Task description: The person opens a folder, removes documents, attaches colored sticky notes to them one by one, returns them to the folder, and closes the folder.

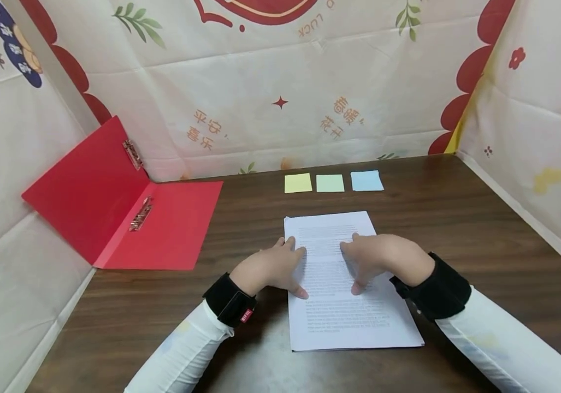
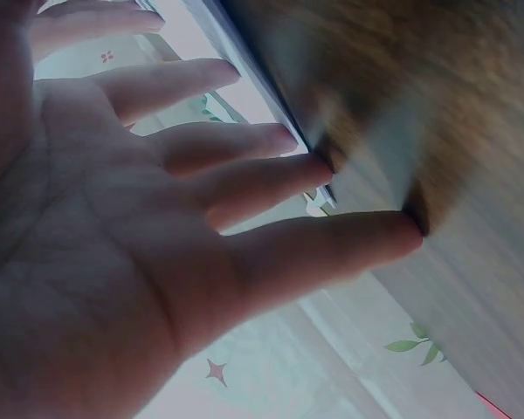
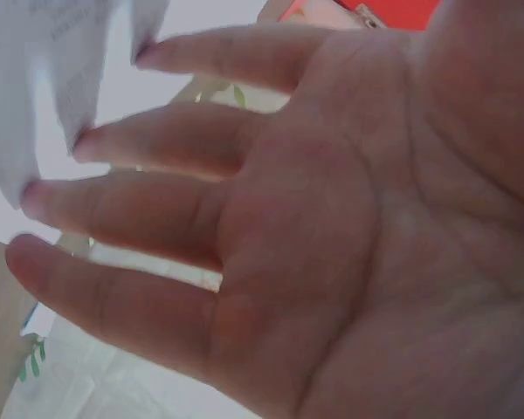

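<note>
A stack of printed paper sheets [image 1: 339,322] lies on the brown wooden table, its long sides running away from me. My left hand [image 1: 271,267] is at the stack's left edge with the fingers spread. In the left wrist view, that hand's extended fingers [image 2: 332,240] reach the paper edge and the tabletop beside it. On the right half of the top sheet rests my right hand [image 1: 381,255]. The right wrist view shows its long, separated fingers [image 3: 131,205], with several fingertips touching the printed page [image 3: 48,61]. Neither hand grips anything.
An open red folder [image 1: 172,229] with metal clips stands at the left, one cover leaning on the cloth wall. Behind the paper lie yellow [image 1: 298,183], green [image 1: 330,183] and blue [image 1: 366,180] sticky notes in a row. Printed white cloth [image 1: 260,71] encloses the table [image 1: 457,218].
</note>
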A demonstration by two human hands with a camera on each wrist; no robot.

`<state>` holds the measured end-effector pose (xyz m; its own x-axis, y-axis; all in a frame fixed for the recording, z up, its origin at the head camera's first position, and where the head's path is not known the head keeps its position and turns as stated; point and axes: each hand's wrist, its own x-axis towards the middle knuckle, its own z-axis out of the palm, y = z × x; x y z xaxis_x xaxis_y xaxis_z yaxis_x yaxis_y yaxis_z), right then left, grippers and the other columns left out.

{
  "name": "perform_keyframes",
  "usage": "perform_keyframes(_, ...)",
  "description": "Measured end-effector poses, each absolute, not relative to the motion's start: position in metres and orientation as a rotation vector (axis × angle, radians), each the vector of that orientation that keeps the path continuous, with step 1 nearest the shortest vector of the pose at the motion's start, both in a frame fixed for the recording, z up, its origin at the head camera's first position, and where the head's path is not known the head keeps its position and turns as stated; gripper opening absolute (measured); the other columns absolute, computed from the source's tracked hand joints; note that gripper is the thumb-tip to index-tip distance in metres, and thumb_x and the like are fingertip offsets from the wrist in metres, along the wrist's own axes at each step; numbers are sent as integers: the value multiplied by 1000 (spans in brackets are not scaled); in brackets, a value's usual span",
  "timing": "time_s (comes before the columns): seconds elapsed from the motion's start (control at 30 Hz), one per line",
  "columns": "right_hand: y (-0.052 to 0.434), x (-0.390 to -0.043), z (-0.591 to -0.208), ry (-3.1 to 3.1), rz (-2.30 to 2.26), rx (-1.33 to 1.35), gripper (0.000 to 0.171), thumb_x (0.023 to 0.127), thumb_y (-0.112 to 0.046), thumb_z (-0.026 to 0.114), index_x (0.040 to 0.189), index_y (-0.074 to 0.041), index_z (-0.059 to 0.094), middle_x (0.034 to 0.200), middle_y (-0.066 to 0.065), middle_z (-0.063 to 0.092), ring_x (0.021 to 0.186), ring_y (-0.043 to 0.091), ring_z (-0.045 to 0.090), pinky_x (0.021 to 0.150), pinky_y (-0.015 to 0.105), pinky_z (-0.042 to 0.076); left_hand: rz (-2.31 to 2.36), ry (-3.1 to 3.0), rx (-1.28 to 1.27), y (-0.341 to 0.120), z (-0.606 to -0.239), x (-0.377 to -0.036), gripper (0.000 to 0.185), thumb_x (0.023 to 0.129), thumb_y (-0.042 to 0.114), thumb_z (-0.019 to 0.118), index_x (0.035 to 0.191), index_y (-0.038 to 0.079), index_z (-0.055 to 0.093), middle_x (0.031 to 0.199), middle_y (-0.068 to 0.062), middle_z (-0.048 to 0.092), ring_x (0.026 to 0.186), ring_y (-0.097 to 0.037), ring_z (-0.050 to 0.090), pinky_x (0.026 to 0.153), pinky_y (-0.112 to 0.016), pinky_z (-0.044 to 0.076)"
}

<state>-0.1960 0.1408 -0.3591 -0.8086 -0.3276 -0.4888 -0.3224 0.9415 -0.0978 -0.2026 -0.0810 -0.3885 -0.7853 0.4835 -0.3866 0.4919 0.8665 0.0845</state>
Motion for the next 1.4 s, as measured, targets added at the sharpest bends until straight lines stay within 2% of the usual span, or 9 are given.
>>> perform_keyframes(0.2, 143, -243, -336, 2627, -153, -587, 81, 91, -33, 85, 157, -2, 49, 156, 24, 56, 140, 42, 59, 115, 64, 48, -18, 2632, 697, -86, -385, -204, 109, 82, 65, 84, 168, 18, 35, 178, -18, 19, 166, -40, 20, 115, -77, 40)
perform_keyframes(0.47, 146, -356, -315, 2872, -128, -583, 53, 105, -27, 66, 149, 1, 56, 152, 26, 58, 140, 46, 57, 116, 65, 46, -38, 2621, 729, -89, -377, -208, 109, 82, 64, 84, 168, 17, 34, 178, -19, 19, 166, -39, 20, 121, -66, 42)
perform_keyframes(0.63, 158, -414, -343, 2907, -186, -565, 45, 106, -20, 63, 143, 6, 60, 147, 29, 62, 137, 46, 58, 116, 60, 47, -14, 2614, 734, -88, -378, -209, 108, 84, 62, 83, 168, 16, 34, 178, -20, 19, 166, -39, 19, 124, -61, 40)
perform_keyframes(0.73, 168, -434, -375, 2897, -230, -562, 52, 106, -21, 67, 147, 8, 56, 150, 31, 58, 141, 48, 54, 119, 60, 44, 9, 2595, 742, -88, -382, -206, 108, 84, 63, 83, 168, 15, 34, 178, -20, 19, 166, -39, 19, 127, -56, 38)
perform_keyframes(0.87, 175, -445, -406, 2867, -271, -513, 66, 107, -29, 65, 157, 7, 42, 161, 33, 45, 150, 51, 42, 125, 63, 36, 28, 2584, 740, -86, -386, -203, 108, 84, 66, 81, 167, 15, 35, 178, -19, 20, 167, -38, 19, 128, -54, 37)
perform_keyframes(0.93, 178, -446, -410, 2863, -273, -466, 71, 107, -34, 63, 161, 4, 38, 164, 32, 40, 153, 53, 37, 125, 70, 30, 24, 2589, 737, -85, -385, -203, 108, 84, 67, 81, 167, 16, 36, 178, -18, 20, 167, -37, 20, 127, -56, 38)
perform_keyframes(1.13, 180, -435, -391, 2850, -227, -405, 77, 104, -47, 65, 157, 3, 43, 163, 33, 40, 154, 56, 31, 118, 87, 16, 5, 2606, 741, -82, -381, -206, 98, 91, 68, 72, 167, 18, 36, 178, -17, 21, 166, -36, 21, 122, -65, 40)
perform_keyframes(1.3, 176, -426, -387, 2867, -206, -468, 72, 100, -48, 70, 145, 5, 55, 151, 30, 55, 146, 53, 43, 118, 83, 23, 1, 2610, 757, -83, -383, -208, 84, 100, 64, 62, 165, 16, 40, 176, -18, 25, 165, -34, 26, 128, -52, 38)
perform_keyframes(1.4, 171, -424, -390, 2915, -237, -533, 59, 101, -40, 71, 138, 5, 59, 141, 29, 61, 133, 47, 55, 114, 74, 37, 3, 2619, 745, -85, -386, -207, 82, 101, 64, 61, 164, 16, 42, 175, -18, 27, 164, -33, 28, 128, -48, 38)
